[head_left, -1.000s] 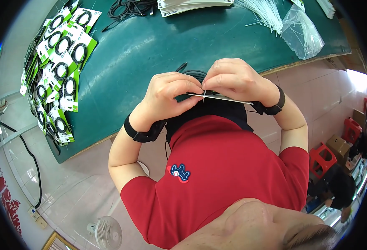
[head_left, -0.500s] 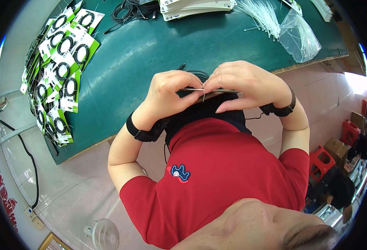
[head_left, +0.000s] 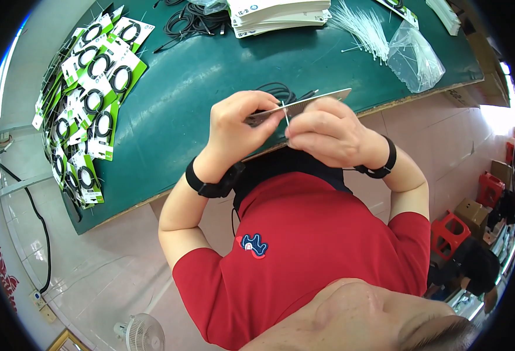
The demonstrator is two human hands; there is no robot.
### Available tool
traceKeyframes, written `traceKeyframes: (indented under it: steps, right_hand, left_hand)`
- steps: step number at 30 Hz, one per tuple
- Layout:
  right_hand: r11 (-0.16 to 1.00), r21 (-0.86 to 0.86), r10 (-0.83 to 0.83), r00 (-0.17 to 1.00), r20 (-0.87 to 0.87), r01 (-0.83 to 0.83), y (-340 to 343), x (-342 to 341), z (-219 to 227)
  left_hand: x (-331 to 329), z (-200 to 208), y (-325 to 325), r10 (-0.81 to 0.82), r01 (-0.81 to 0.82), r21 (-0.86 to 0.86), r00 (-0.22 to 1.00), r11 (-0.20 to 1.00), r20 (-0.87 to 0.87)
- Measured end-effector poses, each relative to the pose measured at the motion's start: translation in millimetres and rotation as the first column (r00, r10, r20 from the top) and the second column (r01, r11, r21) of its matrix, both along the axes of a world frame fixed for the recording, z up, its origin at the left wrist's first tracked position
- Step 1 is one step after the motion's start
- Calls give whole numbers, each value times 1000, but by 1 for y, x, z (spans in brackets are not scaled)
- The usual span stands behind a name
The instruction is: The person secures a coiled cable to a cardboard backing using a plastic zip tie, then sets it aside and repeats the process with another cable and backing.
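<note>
Fingertips of the bare left hand (head_left: 234, 126) are closed on the left end of a thin, flat, light-coloured card (head_left: 322, 99), apparently to steady it. It slants up toward the right, seen nearly edge-on, over the front edge of the smooth green-topped table (head_left: 181, 99). Bare right hand (head_left: 333, 134): fingers bent together beside a narrow white plastic cable tie (head_left: 285, 111) that crosses the card's edge; blur prevents telling whether they grasp it. Beyond the card sits a coil of thin black cable (head_left: 278, 89); contact between these 2 items cannot be confirmed. Both hands are close to the body, presumably for fine control. Carded black cable coils on green-and-white backings (head_left: 93, 100) are heaped at far left, likely to leave hand room. Stacked white cards (head_left: 278, 23) and loose white plastic ties (head_left: 363, 32) lie beyond the hands, seemingly grouped by kind for easy picking.
</note>
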State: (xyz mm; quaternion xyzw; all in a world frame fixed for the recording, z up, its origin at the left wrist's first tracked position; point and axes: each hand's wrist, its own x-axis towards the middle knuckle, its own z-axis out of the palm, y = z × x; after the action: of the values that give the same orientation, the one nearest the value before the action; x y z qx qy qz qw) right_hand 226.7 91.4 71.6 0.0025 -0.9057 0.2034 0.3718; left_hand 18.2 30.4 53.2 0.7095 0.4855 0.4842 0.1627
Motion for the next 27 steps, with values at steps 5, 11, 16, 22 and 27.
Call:
traceKeyframes:
  steps: [5, 11, 16, 22, 27]
  right_hand:
    - [830, -539, 143, 989, -39, -141, -11, 9, -27]
    - [21, -994, 23, 994, 103, 103, -29, 0, -29]
    - [113, -986, 137, 981, 135, 120, -20, -1, -38]
    - [492, -871, 153, 983, 97, 10, -12, 2, -45]
    - [588, -803, 204, 944, 260, 94, -8, 8, -38]
  left_hand:
    - [-3, -4, -14, 75, -12, 318, 980, 948, -186]
    - [4, -9, -25, 166, -34, 402, 940, 915, -299]
    - [1, -16, -23, 129, -59, 333, 973, 941, -193]
    - [0, -17, -25, 107, -78, 261, 990, 962, -97]
    - [-1, -16, -25, 72, -51, 209, 993, 977, -96]
